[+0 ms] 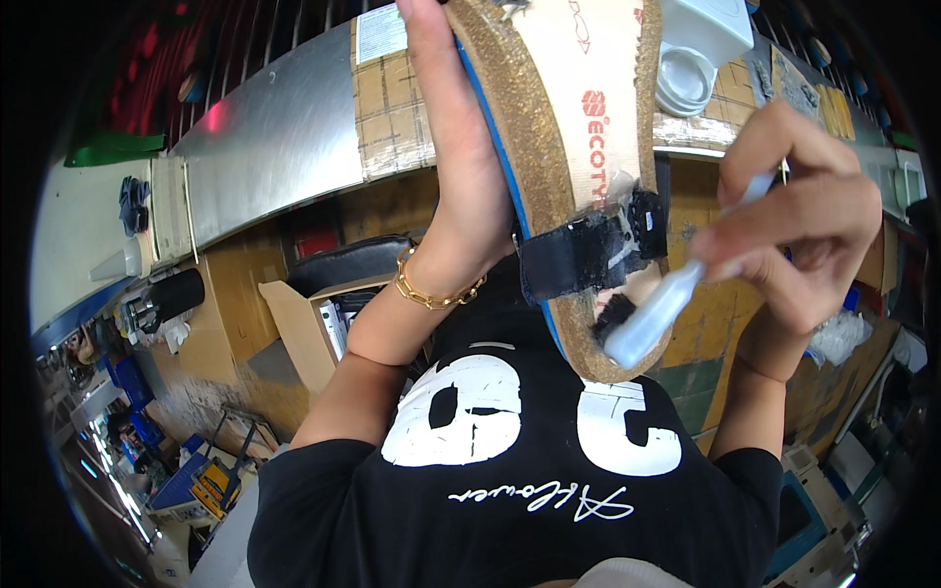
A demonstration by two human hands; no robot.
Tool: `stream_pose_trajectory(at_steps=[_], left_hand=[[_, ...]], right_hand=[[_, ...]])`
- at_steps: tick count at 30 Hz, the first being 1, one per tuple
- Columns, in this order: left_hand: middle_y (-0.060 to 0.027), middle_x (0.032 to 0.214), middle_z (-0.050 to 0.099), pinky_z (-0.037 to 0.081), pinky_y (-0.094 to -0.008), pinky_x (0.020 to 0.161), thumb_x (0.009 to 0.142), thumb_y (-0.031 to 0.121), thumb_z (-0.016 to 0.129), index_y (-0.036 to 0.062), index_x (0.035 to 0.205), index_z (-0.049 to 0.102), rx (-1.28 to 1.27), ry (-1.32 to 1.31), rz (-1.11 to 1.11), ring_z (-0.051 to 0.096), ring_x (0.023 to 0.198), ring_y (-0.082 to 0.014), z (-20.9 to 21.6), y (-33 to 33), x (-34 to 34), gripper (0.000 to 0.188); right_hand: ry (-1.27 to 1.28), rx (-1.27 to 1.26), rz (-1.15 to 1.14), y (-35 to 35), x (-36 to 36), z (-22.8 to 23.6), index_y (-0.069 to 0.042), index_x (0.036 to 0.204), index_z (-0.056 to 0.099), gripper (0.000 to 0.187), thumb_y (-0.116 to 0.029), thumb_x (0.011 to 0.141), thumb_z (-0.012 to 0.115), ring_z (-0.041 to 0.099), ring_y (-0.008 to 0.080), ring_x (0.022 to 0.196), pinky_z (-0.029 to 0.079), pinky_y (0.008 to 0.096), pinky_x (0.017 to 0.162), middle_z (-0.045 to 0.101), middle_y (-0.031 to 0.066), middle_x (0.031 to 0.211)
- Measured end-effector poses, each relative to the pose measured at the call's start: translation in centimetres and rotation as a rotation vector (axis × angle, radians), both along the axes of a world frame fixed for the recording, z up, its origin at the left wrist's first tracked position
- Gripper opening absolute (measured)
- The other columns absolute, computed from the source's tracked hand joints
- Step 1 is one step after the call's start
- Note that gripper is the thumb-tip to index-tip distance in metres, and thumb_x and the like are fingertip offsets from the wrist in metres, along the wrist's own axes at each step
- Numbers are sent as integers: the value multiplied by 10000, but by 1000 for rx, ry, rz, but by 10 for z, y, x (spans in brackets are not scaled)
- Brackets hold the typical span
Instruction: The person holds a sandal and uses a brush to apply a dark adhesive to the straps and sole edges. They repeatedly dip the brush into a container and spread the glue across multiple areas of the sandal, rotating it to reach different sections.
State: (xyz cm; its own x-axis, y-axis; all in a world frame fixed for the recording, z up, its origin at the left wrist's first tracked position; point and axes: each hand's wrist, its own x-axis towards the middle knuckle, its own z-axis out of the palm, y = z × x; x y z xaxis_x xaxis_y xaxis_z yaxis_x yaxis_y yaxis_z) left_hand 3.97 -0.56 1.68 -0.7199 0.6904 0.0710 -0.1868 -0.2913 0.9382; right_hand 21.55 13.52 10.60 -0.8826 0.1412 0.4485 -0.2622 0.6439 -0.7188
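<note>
Upright in front of me stands a cork sandal sole [542,147], with a pale printed face and a blue edge. A black strap [578,257] crosses its lower part, with ragged, whitish-smeared material at its end. My left hand [456,147] grips the sole along its left edge; the fingers behind it are hidden. Pinched in the bent fingers of my right hand [809,216] is a brush [655,318] with a pale, translucent handle. Its black bristles lie against the sole's lower end, below the strap.
Beyond my hands runs a metal bench [284,122], with cardboard [387,113] and a white plastic container [711,29] on it. An open cardboard box [294,328] stands to the left, near a black padded seat [353,260]. Tools and blue bins [127,377] crowd the far left.
</note>
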Motion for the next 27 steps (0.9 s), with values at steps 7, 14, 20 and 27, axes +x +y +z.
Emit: stream_pose_trajectory(at_steps=[7, 14, 20, 27], left_hand=[[-191, 1485, 476, 515, -449, 1047, 969, 760, 95, 34, 1540, 297, 13, -247, -249, 556, 1297, -314, 32, 7, 12, 945], [-79, 1264, 601, 471, -297, 1042, 992, 747, 173, 60, 1326, 495, 158, -65, 57, 599, 1162, -130, 19, 11, -8, 828], [-35, 1281, 560, 359, -304, 1110, 1009, 728, 177, 54, 1312, 494, 231, 90, 289, 525, 1176, -125, 21, 21, 0, 804], [-88, 1465, 494, 376, -361, 1164, 987, 754, 158, 96, 1482, 380, 216, 145, 374, 506, 1331, -191, 16, 19, -15, 853]], right_hand=[[68, 126, -300, -3, -7, -12, 2, 909, 784, 125, -14, 788, 754, 540, 136, 776, 389, 236, 701, 611, 93, 871], [-125, -410, -300, -17, 13, -15, 14, 889, 789, 104, -3, 789, 771, 543, 109, 713, 388, 229, 621, 622, 63, 802], [-77, -122, -585, -42, 14, -25, -47, 909, 810, 215, 24, 706, 817, 574, 118, 711, 425, 240, 642, 617, 49, 781], [155, 276, -612, -47, 19, -31, -145, 897, 829, 374, -10, 549, 857, 538, 124, 689, 389, 257, 624, 624, 20, 820]])
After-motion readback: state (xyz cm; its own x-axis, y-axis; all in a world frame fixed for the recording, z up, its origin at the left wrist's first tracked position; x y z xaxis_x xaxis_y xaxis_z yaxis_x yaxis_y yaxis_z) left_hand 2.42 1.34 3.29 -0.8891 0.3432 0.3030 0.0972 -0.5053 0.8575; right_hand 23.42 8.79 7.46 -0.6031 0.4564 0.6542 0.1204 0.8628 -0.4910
